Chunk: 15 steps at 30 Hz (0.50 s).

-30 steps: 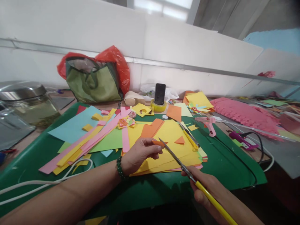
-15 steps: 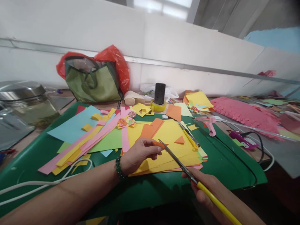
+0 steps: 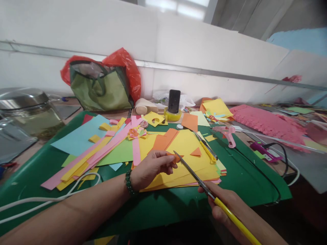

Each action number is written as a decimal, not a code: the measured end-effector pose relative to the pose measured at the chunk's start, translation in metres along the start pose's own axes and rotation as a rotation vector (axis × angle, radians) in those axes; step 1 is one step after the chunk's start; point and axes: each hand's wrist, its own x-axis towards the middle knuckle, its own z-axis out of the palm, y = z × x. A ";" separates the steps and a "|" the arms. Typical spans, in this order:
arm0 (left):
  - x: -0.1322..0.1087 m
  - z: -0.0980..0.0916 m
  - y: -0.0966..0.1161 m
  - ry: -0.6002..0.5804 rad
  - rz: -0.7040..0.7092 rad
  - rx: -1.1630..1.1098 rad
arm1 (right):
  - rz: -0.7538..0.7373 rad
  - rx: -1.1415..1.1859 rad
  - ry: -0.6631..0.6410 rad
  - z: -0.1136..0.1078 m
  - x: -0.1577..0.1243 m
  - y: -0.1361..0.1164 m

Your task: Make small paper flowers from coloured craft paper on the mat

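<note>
My left hand [image 3: 155, 167], with a green bead bracelet at the wrist, pinches a small orange paper piece [image 3: 178, 157] over the stacked yellow paper [image 3: 189, 144]. My right hand [image 3: 224, 202] is closed round long scissors [image 3: 192, 173] with yellow handles. The scissors point up and left, and their tip is beside the orange piece. An orange triangle [image 3: 196, 152] lies on the yellow paper, close to a yellow cutter knife [image 3: 208, 151]. Orange strips [image 3: 166, 139] lie just beyond my left hand.
Pink and yellow strips [image 3: 102, 153] and blue paper [image 3: 79, 136] lie left on the green mat [image 3: 114, 212]. Behind stand a phone [image 3: 174, 101] on a tape roll [image 3: 172, 115] and a green bag [image 3: 100, 88]. A pink glue gun [image 3: 228, 134] and its cable lie right.
The orange piece has turned slightly in my left hand's fingers, and more of it shows near the scissors' tip. The scissors have barely moved.
</note>
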 end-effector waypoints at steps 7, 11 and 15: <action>0.001 -0.002 -0.003 -0.003 0.009 0.044 | 0.007 -0.010 0.006 -0.001 0.000 -0.004; 0.002 -0.002 -0.006 0.014 0.034 0.042 | -0.008 -0.009 0.005 -0.001 -0.001 -0.008; 0.001 -0.001 -0.005 0.034 0.044 0.054 | 0.028 -0.019 0.013 0.001 -0.001 -0.007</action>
